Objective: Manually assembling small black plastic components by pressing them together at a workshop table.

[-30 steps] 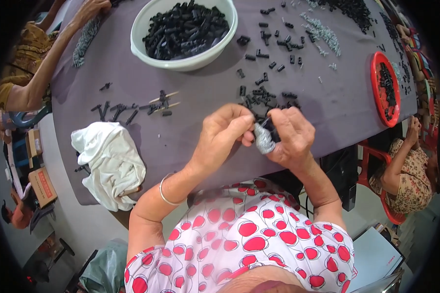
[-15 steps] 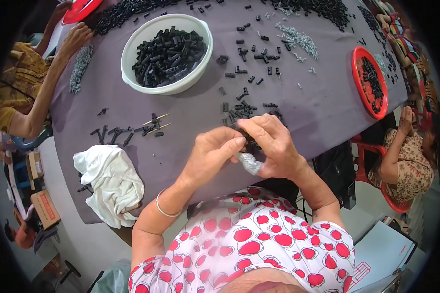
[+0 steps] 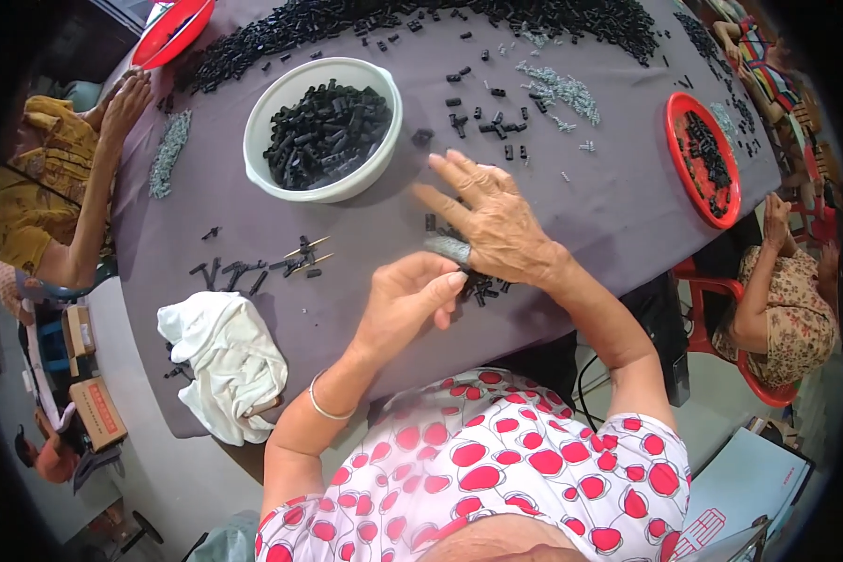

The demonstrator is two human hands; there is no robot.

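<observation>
My left hand [image 3: 407, 298] is closed in a pinch near the table's front edge, thumb against the fingers. Whatever lies between them, if anything, is hidden. Over the table to its upper right, my right hand [image 3: 498, 225] is stretched out with fingers apart and slightly blurred. A grey knitted cover [image 3: 450, 248] wraps its thumb. Small black plastic tube-like pieces [image 3: 482, 288] lie in a heap beneath and beside this hand, partly hidden by it. More black pieces [image 3: 496, 122] are scattered beyond its fingertips.
A white bowl [image 3: 253, 150] of black pieces stands left of centre, near joined pieces with wooden sticks [image 3: 311, 264]. A white cloth [image 3: 225, 365] lies at the left edge. Grey screw-like bits [image 3: 567, 89] and a red tray [image 3: 672, 140] are to the right. Other people sit on both sides.
My hands have come apart. The right hand has moved up and to the left and opened out, while the left has dropped slightly. The whole view has shifted a little.
</observation>
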